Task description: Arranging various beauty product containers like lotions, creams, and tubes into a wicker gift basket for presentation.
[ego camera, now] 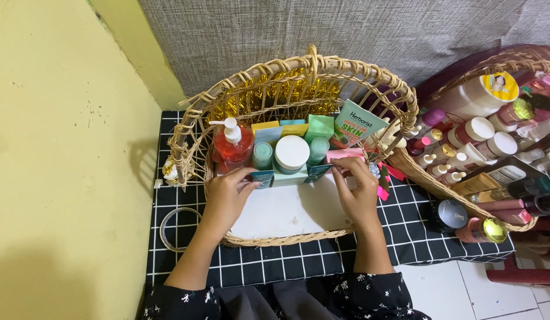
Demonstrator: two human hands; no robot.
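Yellow wall (61, 118), grey woven backdrop (346, 29).

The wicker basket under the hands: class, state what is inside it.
Inside the wicker basket: a red pump bottle, a white-lidded jar, small teal bottles, coloured boxes, a green sachet and gold tinsel. The products hide whatever lies beneath them.

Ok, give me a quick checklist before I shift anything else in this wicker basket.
1. Left hand on the small teal box: ok.
2. Right hand touching the pink box: ok.
3. Red pump bottle upright: ok.
4. White-lidded jar lid on: ok.
5. Bare floor of wicker basket for more items: ok.
6. Firm grip on either box: cannot tell.
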